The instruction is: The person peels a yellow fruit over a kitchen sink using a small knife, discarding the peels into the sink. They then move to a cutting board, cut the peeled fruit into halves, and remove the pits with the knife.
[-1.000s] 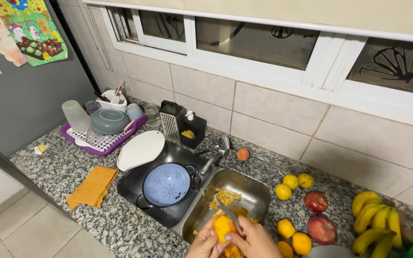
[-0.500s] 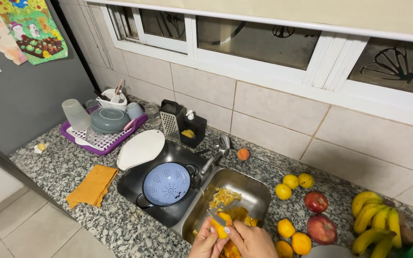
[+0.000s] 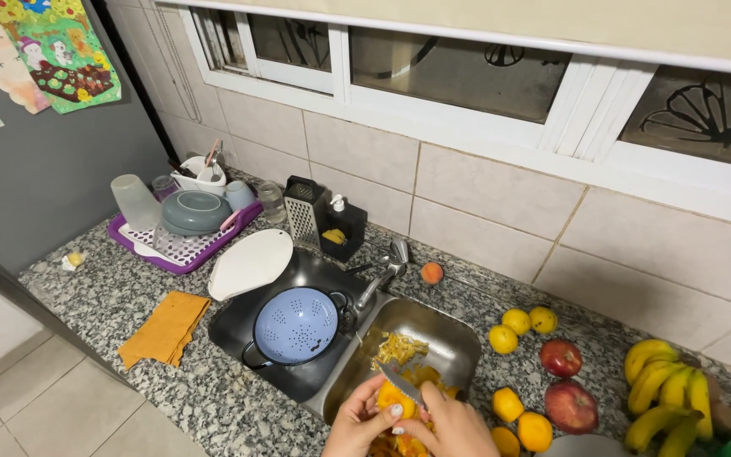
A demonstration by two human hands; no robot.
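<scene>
Both hands meet low over the right sink basin [image 3: 458, 343]. Her left hand [image 3: 357, 427] is curled snugly around a peeled orange fruit [image 3: 393, 399], thumb and fingers closed on it, while the right hand [image 3: 450, 432] is clenched around the handle of a small knife [image 3: 401, 383], whose blade rests against the top of the fruit and points away from the hands. Just beyond the blade, scraps of yellow peel [image 3: 399, 347] lie in the basin. To the left of the hands, a blue colander [image 3: 295, 326] sits in the darker left basin, with a white oval dish [image 3: 251, 264] leaning at its far edge and the tap [image 3: 382, 275] between the two basins. Further left on the granite counter lies a folded orange cloth [image 3: 165, 328]. To the right of the hands, close by, sit several small yellow-orange fruits [image 3: 519, 415], two red apples [image 3: 567, 385] past them, and a bunch of bananas [image 3: 666, 393] further right. Well beyond the hands, against the tiled wall, stand a box grater [image 3: 303, 210] and a purple drying rack [image 3: 181, 233] stacked with bowls and cups.
</scene>
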